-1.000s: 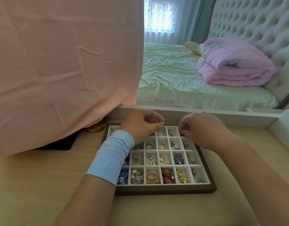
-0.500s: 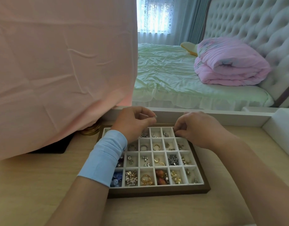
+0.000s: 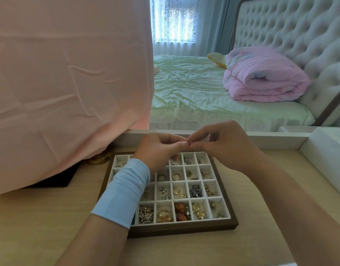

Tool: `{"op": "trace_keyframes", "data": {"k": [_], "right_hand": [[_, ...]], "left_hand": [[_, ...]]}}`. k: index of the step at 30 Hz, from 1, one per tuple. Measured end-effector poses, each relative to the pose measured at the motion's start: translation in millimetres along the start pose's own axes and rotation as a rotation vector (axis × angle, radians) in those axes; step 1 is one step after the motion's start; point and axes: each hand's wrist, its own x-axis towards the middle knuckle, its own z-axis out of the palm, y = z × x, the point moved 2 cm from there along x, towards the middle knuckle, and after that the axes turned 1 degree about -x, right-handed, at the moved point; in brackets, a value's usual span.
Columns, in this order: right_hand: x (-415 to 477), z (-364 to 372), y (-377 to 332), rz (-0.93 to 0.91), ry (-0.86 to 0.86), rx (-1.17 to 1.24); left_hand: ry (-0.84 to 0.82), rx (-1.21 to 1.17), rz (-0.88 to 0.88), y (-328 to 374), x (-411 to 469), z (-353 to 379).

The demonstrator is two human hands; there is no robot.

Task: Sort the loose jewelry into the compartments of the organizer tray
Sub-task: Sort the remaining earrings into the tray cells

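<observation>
The organizer tray point(image 3: 184, 228) has a brown wooden frame and white compartments holding rings, earrings, pearl pieces and chains. It lies on the light wooden tabletop in front of me. My left hand point(image 3: 157, 150) and my right hand point(image 3: 219, 144) meet above the tray's far row, fingertips together, pinching a tiny piece of jewelry point(image 3: 188, 144) that their fingers almost hide. A light blue band wraps my left wrist and covers part of the tray's left columns.
A pink cloth point(image 3: 69, 83) hangs over the left, down to the tabletop. A gold round tin point(image 3: 100, 158) and a dark flat object point(image 3: 56, 181) sit under its edge. A mirror behind reflects a bed and pink quilt. A white box point(image 3: 326, 166) stands at right.
My right hand has lifted off the tray's far right corner and moved left to meet my left hand. Both hands now pinch the small piece together above the far row.
</observation>
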Motion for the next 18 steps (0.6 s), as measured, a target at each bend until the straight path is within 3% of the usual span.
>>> {"op": "trace_keyframes", "data": {"k": [7, 12, 15, 18], "right_hand": [[0.9, -1.5, 8.5, 0.007, 0.033, -0.207], [-0.2, -4.6, 20.1, 0.103, -0.092, -0.585], [-0.1, 1.2, 21.8, 0.090, -0.115, -0.687], [-0.5, 6.0, 20.4, 0.081, -0.129, -0.779]], "left_hand": [[0.000, -0.017, 0.037, -0.5, 2.3, 5.0], [0.025, 0.459, 0.205, -9.2, 8.2, 12.4], [-0.005, 0.755, 0.245, -9.5, 5.6, 17.1], [-0.068, 0.824, 0.218, -9.6, 4.2, 17.8]]}}
